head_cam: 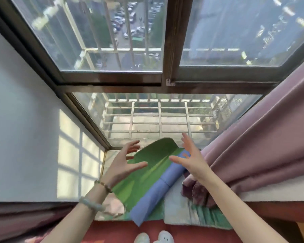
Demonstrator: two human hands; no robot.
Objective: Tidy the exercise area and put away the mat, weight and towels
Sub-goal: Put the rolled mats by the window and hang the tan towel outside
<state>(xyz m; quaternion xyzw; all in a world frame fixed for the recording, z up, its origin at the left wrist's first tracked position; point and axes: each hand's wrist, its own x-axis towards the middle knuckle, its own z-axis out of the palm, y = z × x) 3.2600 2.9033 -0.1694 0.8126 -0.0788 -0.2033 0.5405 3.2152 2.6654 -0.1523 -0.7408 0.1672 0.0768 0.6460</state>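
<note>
- The mat point(147, 174), green on one face and blue on the other, lies lengthwise on the window ledge point(107, 160). It runs from the near edge, where a blue corner overhangs, to the far glass, where its green end curls upward.
- It is loose, neither rolled tight nor stowed, so I judge that putting it away is at most half done.
- The left hand point(124, 165) hovers over the mat's left side with fingers spread wide and holds nothing.
- The right hand point(191, 160) hovers over the mat's right side, just beside the purple curtain point(263, 142). It is also splayed wide and holds nothing.
- Neither hand grips the mat. Whether a fingertip brushes it cannot be told.
- A pink cloth point(117, 206) lies crumpled on the ledge near the left wrist, touching the mat's left edge. A pale cloth with green stripes point(181, 213) lies on the near right of the ledge. Either may be one of the towels, and neither looks folded.
- No weight is in view, so its state cannot be judged.
- What is left, by my reading, is rolling and storing the mat and dealing with the cloths and the weight.
- No brand, label or readable writing shows on the mat, the cloths, the curtain or the window point(112, 41).
</note>
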